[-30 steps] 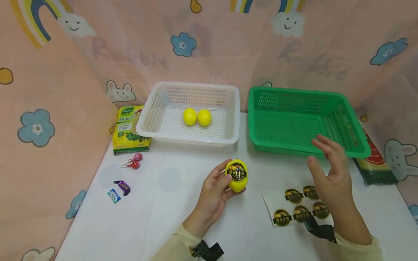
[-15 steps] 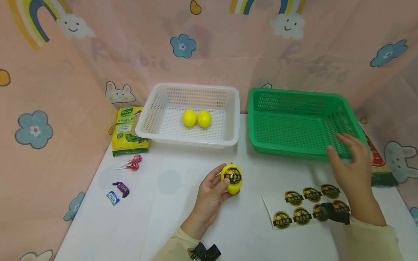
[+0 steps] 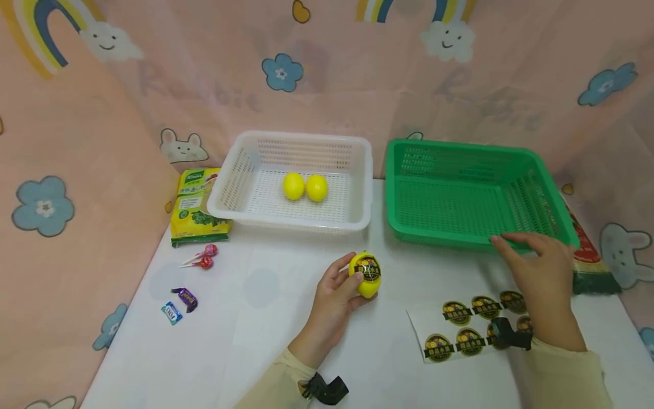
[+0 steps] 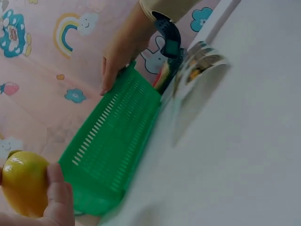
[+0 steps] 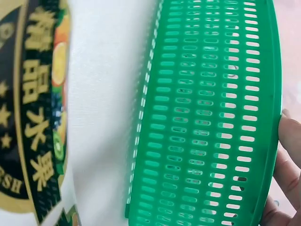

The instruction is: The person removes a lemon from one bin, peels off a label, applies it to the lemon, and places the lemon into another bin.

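My left hand (image 3: 329,307) holds a yellow lemon (image 3: 370,288), thumb in front, above the middle of the table. A dark round fruit label is on the lemon's near side; the left wrist view shows the unlabelled side of the same lemon (image 4: 23,186). At the front right rim of a green basket (image 3: 449,199) is my right hand (image 3: 549,272), its fingers bent over the edge and pinching it. In the right wrist view the fingers (image 5: 289,174) show beyond the rim. Below that arm lies a sheet of label stickers (image 3: 419,326), partly covered by the wrist strap.
A white basket (image 3: 291,221) with two lemons (image 3: 305,187) stands at the back. Left of it are a yellow food packet (image 3: 196,213), lollipops (image 3: 204,257) and two wrapped candies (image 3: 179,305). A red and green packet (image 3: 592,267) lies beyond the green basket's right side.
My right hand has gone right from in front of the green basket, then back left and down onto its front rim. The left hand keeps the lemon in nearly the same place.
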Tool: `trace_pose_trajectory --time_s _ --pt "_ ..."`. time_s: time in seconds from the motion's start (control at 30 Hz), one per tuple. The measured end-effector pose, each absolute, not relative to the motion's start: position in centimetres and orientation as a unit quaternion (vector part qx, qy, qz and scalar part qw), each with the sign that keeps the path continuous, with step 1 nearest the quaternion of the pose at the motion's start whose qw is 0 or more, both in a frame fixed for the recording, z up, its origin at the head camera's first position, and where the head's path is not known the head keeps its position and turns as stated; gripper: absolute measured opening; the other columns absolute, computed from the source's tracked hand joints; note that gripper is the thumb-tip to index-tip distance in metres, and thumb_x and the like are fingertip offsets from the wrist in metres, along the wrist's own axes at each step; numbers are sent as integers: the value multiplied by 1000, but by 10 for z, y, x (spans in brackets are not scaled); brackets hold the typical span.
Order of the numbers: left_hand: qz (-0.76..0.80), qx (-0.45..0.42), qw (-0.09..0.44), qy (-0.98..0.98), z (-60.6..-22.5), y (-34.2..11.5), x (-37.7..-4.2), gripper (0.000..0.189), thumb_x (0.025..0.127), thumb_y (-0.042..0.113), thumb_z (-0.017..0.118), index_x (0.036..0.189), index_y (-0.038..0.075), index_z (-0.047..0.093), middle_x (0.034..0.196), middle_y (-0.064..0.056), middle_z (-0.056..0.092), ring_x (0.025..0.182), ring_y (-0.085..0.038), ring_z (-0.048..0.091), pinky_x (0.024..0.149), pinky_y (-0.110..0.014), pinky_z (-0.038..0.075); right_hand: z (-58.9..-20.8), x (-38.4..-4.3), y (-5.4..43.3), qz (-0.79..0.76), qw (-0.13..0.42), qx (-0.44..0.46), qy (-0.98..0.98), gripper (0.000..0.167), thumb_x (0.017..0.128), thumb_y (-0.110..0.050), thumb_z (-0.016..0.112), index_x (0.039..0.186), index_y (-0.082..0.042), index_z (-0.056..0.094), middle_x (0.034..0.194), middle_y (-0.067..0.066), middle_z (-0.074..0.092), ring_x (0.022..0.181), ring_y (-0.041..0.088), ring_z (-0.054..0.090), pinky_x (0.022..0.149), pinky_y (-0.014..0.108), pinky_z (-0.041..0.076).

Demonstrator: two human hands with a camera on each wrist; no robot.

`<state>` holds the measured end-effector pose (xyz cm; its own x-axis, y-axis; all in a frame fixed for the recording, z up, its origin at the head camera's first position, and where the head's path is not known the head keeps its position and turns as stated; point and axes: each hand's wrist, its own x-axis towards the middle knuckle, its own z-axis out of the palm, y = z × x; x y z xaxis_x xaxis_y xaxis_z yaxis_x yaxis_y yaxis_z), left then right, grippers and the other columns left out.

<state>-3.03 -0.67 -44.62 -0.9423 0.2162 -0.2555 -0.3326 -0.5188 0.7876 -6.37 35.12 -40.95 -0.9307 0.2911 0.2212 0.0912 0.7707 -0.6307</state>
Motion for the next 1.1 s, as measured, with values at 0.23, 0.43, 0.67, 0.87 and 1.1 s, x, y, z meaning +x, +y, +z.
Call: trace_pose_trajectory --time_s 0.23,0.43,0.67,0.87,1.1 --pt "868 71 167 462 -398 31 -96 56 110 8 51 163 23 38 145 -18 52 114 -28 63 92 -42 60 -409 -66 352 327 157 -107 -926 40 99 -31 78 122 2 77 131 31 66 135 57 46 125 60 -11" --pt "834 126 165 511 -366 76 -158 45 111 10 56 155 20 54 130 -11 49 107 -25 64 90 -37 61 -408 -67 354 321 131 -116 -931 46 101 -37 76 126 1 75 134 31 64 137 57 43 126 60 -9" --pt "765 99 181 610 -358 121 -200 38 107 15 67 144 25 66 125 2 58 97 -16 67 83 -34 63 -404 -68 355 317 131 -111 -933 46 101 -37 75 126 2 75 131 32 65 136 59 43 125 61 -9" --pt "687 71 213 691 -374 144 -217 38 105 14 70 142 21 68 122 1 62 94 -15 63 79 -35 63 -403 -67 352 325 128 -105 -931 44 101 -36 76 125 2 76 128 32 67 135 60 43 125 61 -10" --pt "579 32 265 771 -390 159 -223 39 102 18 74 140 24 70 132 2 64 93 -14 61 79 -34 61 -402 -66 356 322 117 -117 -932 46 101 -38 75 126 2 75 130 32 65 137 60 41 125 60 -11"
